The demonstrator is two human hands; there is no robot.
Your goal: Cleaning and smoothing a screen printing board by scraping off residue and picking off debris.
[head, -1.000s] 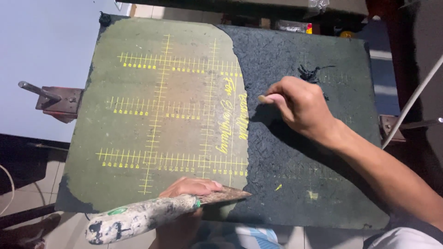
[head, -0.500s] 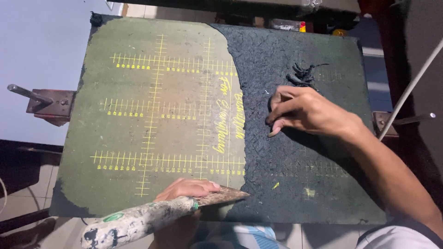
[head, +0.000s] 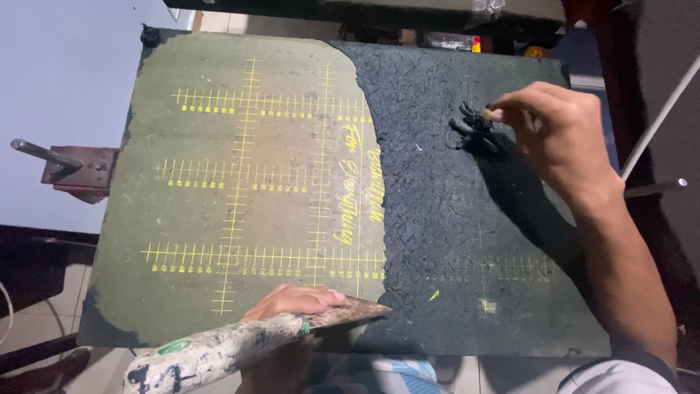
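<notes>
A large board (head: 240,182) lies in front of me. Its left part is bare olive green with yellow ruler lines; its right part carries a rough black coating (head: 445,241). My left hand (head: 292,310) grips a scraper (head: 219,350) with a paint-crusted handle, its blade tip resting at the board's near edge. My right hand (head: 558,135) is over the far right of the board, fingertips pinched on a small clump of black scraps (head: 474,124) lying on the coating.
A rusty metal bracket with a rod (head: 69,171) sticks out at the board's left edge. A thin white rod (head: 656,124) slants along the right side. Dark clutter and small coloured items (head: 474,40) lie beyond the far edge.
My right hand has moved from the board's middle, near the edge of the black coating, up and to the right onto the clump of black scraps. My left hand and the scraper stayed put.
</notes>
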